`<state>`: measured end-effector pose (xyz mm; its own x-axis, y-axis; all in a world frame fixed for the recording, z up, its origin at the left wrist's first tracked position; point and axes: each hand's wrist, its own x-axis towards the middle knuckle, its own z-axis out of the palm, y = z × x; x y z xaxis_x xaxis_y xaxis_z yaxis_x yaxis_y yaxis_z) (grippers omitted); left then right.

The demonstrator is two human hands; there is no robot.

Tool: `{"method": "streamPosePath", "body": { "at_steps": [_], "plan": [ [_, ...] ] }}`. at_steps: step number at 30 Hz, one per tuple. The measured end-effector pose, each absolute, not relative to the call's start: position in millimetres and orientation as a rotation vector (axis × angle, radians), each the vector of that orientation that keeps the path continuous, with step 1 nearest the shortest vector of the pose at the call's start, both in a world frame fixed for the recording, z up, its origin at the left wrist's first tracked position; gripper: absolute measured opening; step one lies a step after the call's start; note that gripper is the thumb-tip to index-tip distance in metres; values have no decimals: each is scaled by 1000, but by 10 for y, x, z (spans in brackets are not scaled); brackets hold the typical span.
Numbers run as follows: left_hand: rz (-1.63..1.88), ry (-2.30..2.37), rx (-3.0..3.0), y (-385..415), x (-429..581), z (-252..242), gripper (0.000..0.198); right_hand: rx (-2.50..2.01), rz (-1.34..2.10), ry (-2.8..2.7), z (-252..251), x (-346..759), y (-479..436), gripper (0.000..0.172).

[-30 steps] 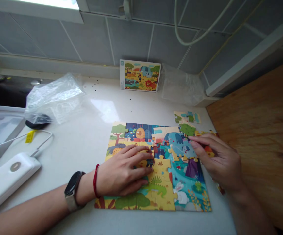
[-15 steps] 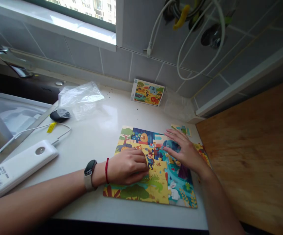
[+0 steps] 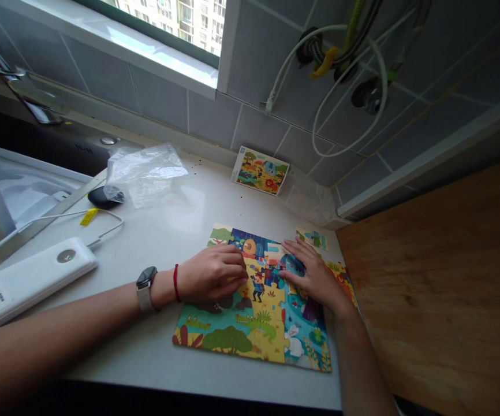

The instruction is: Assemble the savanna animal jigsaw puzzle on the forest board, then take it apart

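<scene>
A colourful jigsaw puzzle (image 3: 258,323) lies on the white counter (image 3: 167,237). My left hand (image 3: 209,274) rests on its upper left part, fingers loosely curled and pressing down on the pieces. A watch and a red string are on that wrist. My right hand (image 3: 313,274) lies flat on the upper right part of the puzzle, fingers stretched out. A few loose joined pieces (image 3: 313,237) sit just beyond the right hand. A picture card (image 3: 260,170) of the puzzle leans against the tiled wall.
A white power bank (image 3: 29,280) with a cable lies at the left, by a clear plastic bag (image 3: 146,170) and a dark small object (image 3: 103,197). A white bin (image 3: 20,190) is far left. A wooden board (image 3: 440,289) borders the right. Hoses hang on the wall.
The view has pulled back and tilted up, showing window and hoses. My left hand slid to the upper left of the puzzle; my right hand flattened over its upper right.
</scene>
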<state>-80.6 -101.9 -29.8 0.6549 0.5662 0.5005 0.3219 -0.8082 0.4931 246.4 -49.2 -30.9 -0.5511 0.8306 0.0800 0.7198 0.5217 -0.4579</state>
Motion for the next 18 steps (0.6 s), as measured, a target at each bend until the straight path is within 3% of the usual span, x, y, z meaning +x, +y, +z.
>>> {"method": "streamPosePath", "body": {
  "at_steps": [18],
  "plan": [
    [934,757,2423,-960,-858,-341,24,-1247,442,-2313,-341,2421,-440,42]
  ]
}}
